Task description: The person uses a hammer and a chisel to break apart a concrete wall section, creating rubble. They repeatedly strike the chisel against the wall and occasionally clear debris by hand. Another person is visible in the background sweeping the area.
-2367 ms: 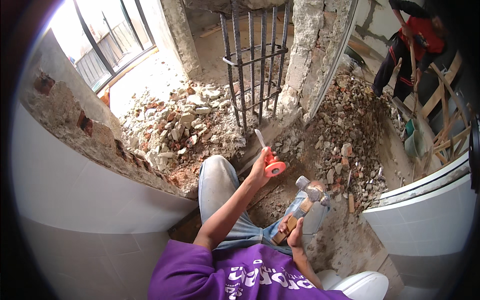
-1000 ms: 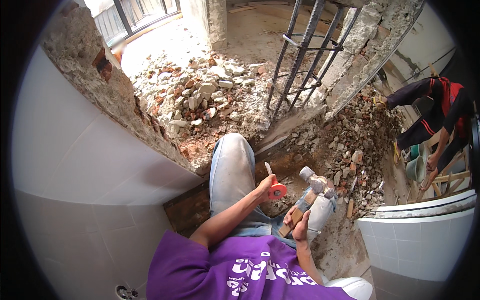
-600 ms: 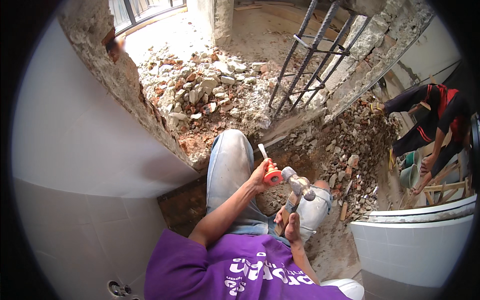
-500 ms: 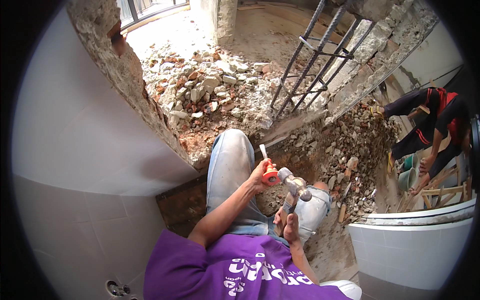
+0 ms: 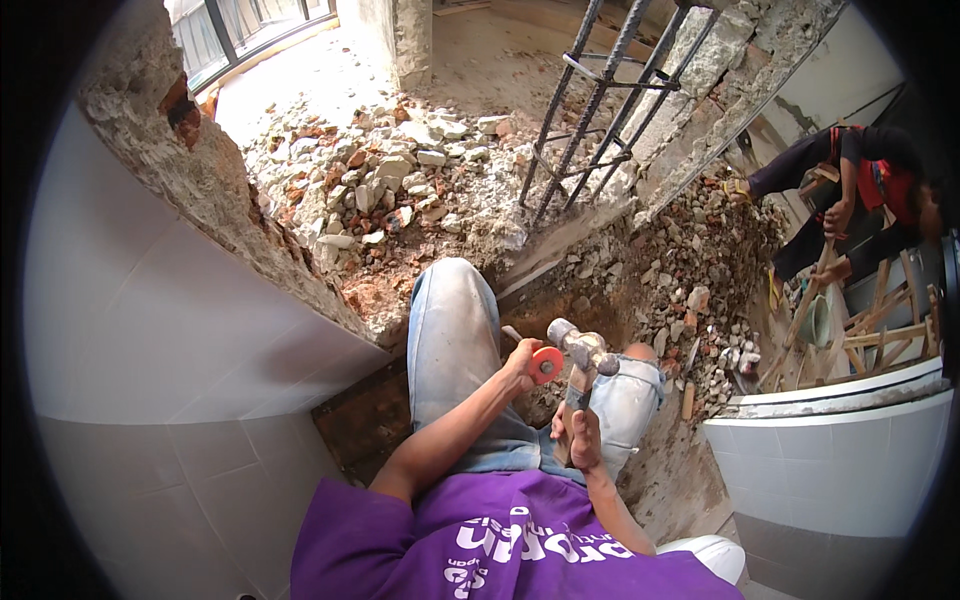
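My left hand (image 5: 519, 368) is closed round a chisel with a round orange hand guard (image 5: 546, 366). The guard's end faces up at me, and the chisel's metal tip (image 5: 511, 332) pokes out beyond my fingers. In my right hand (image 5: 582, 442) is a hammer (image 5: 578, 385) with a wooden handle, its grey metal head up. The hammer head is just right of the guard, apart from it. Both hands are in front of my bent knees, over the jeans.
Broken rubble (image 5: 375, 180) lies ahead, with more along the right. Upright steel rebar (image 5: 600, 100) stands beyond my knees. A rough-edged tiled wall (image 5: 190, 300) rises at the left. On the right a co-worker (image 5: 850, 200) bends over, gripping a long wooden piece, near a bucket (image 5: 818, 318).
The chisel has turned so its guard faces me more and its shaft shows less. The hammer stays close to it. The co-worker has straightened somewhat and holds a long wooden piece. My view has shifted slightly.
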Action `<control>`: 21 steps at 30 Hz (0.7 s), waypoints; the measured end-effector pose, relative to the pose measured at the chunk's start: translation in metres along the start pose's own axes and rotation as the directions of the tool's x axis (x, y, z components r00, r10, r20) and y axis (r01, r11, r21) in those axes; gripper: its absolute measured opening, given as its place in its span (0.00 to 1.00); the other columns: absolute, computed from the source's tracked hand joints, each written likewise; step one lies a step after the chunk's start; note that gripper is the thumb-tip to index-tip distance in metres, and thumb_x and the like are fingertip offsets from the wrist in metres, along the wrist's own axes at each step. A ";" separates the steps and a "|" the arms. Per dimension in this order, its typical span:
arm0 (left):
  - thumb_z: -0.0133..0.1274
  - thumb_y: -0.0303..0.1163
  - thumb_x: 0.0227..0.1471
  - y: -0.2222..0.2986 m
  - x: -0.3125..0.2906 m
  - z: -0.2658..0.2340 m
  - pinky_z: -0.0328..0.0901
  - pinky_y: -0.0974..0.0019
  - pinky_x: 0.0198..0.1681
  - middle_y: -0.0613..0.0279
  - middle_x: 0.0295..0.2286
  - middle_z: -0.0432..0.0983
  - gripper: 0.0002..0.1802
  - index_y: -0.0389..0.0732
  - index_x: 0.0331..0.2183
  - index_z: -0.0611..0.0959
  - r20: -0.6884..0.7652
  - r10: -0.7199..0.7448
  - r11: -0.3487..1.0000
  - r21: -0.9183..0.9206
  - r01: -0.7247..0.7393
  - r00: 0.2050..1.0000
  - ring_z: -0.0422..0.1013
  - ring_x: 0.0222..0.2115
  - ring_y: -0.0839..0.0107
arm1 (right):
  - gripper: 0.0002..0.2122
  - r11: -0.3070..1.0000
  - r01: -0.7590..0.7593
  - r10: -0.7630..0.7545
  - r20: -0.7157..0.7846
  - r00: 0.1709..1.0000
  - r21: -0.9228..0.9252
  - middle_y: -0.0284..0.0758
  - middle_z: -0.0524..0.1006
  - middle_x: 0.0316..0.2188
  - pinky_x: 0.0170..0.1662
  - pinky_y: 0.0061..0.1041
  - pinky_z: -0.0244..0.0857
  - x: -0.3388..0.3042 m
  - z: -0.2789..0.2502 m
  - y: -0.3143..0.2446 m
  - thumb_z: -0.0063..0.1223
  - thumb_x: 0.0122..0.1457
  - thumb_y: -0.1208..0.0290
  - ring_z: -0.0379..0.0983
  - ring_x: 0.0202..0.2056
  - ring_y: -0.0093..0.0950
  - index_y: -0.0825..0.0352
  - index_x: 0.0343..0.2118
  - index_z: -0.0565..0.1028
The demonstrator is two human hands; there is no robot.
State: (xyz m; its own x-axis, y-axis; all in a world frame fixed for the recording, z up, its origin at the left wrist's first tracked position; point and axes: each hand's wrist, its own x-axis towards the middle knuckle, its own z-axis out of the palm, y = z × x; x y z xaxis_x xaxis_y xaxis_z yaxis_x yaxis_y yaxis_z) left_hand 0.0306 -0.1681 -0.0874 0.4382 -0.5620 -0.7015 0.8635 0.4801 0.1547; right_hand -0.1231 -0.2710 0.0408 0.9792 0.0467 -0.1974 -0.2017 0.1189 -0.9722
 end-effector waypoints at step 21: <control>0.45 0.39 0.48 -0.003 0.007 -0.009 0.68 0.59 0.32 0.58 0.30 0.73 0.14 0.41 0.34 0.73 -0.196 0.041 0.997 0.079 -0.026 0.980 0.70 0.30 0.65 | 0.12 0.979 0.108 -0.074 -0.195 0.978 0.172 0.29 0.65 0.17 0.25 0.20 0.62 -0.006 -0.019 0.002 0.44 0.60 0.64 0.63 0.19 0.19 0.67 0.25 0.66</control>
State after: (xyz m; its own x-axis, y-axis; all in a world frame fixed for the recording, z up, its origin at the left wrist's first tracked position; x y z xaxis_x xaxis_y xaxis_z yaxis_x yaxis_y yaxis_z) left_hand 0.0293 -0.1674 -0.0987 0.4159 -0.3989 -0.8173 0.8686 0.4403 0.2272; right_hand -0.1287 -0.2897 0.0372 0.9769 -0.1563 -0.1460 -0.0955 0.2923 -0.9516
